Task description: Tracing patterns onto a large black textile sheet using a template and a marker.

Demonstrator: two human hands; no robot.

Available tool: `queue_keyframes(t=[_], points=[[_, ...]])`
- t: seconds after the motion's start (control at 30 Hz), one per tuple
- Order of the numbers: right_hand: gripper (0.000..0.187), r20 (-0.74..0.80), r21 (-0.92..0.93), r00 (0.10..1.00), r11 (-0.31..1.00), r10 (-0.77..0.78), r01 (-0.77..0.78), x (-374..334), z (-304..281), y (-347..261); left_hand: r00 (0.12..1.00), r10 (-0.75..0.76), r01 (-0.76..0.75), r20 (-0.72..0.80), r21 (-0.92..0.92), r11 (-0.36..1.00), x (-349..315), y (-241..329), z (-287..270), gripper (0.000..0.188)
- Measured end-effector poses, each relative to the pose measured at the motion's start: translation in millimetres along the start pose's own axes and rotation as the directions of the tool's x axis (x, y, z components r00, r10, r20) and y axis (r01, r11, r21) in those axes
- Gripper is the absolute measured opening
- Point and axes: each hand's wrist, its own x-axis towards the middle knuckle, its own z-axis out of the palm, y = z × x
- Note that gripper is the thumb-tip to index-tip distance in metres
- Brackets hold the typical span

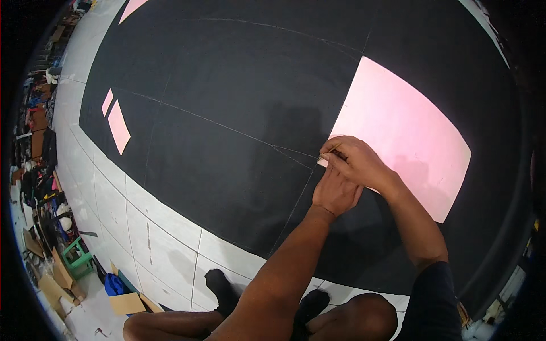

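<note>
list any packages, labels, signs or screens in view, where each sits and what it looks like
No labels, signs or screens show.
Cardboard box: lower left on the floor, flat, tan.
Cardboard pieces: far left lower edge by a green stool, brown, folded.
Pink sheet: right of centre on the black cloth, large, rectangular, plain; both hands rest at its lower left corner.
Pink strips: left on the cloth, two narrow plain pieces.

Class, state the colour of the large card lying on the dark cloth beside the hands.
Pale pink card, plain and unpatterned, clearest in the head view.
</note>
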Motion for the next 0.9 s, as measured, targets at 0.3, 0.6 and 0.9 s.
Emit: queue_keyframes(t=[0.3, 0.6, 0.9], points=[[0.018, 0.012, -0.158, 1.0, 0.987, 0.002, 0.0, 11.0, -12.5, -1.5, 0.993, 0.039, -0.035, -0.112, 0.039, 0.999, -0.3, -0.2, -3.3, 0.04], [0.022, -0.29, -0.204, 0.957, 0.976, 0.018, -0.08, 59.9, -83.2, 38.1, 0.998, 0.031, -0.029, -0.053, 0.04, 0.999, 0.7, 2.3, -2.6, 0.045], [0.024, -0.469, -0.169, 0.869, 0.949, 0.16, -0.266, 105.4, -134.0, 65.0, 0.997, 0.034, -0.032, -0.068, 0.031, 0.999, 2.6, 3.3, -1.8, 0.045]])
